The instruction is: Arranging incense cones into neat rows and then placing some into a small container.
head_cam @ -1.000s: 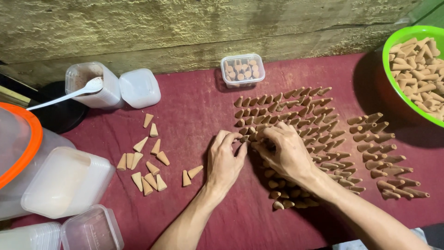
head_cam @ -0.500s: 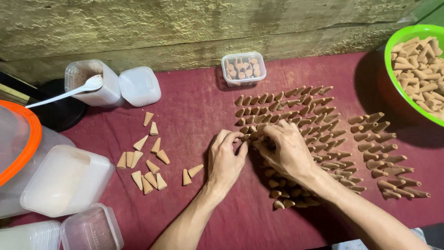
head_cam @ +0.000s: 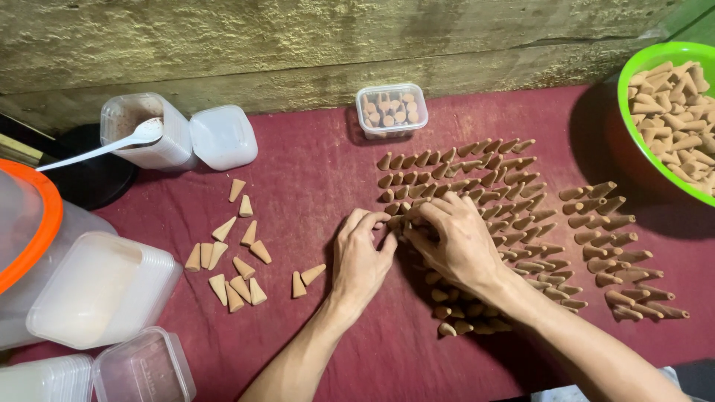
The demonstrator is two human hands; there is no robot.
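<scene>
**Hands at the cone rows**

My left hand (head_cam: 361, 257) and right hand (head_cam: 456, 242) meet fingertip to fingertip at the near-left edge of the large block of tan, tapered incense cones (head_cam: 477, 216) laid in rows on the dark red cloth-covered desk (head_cam: 313, 171). The fingers of both hands are curled and pinch cones at that edge; I cannot tell how many.

Positions relative to the cone block:
- Right of it: a smaller block of the same cones (head_cam: 622, 253).
- Far right of it: a bright green plastic bowl (head_cam: 633, 112) heaped with cones.
- Behind it: a small clear plastic box (head_cam: 392, 110) holding cones.
- Left of it: loose pale cones (head_cam: 238, 260) scattered on the cloth.
- Far left of it: clear lidded plastic containers (head_cam: 104, 290) and a white plastic spoon (head_cam: 112, 145) resting in an open tub.
</scene>
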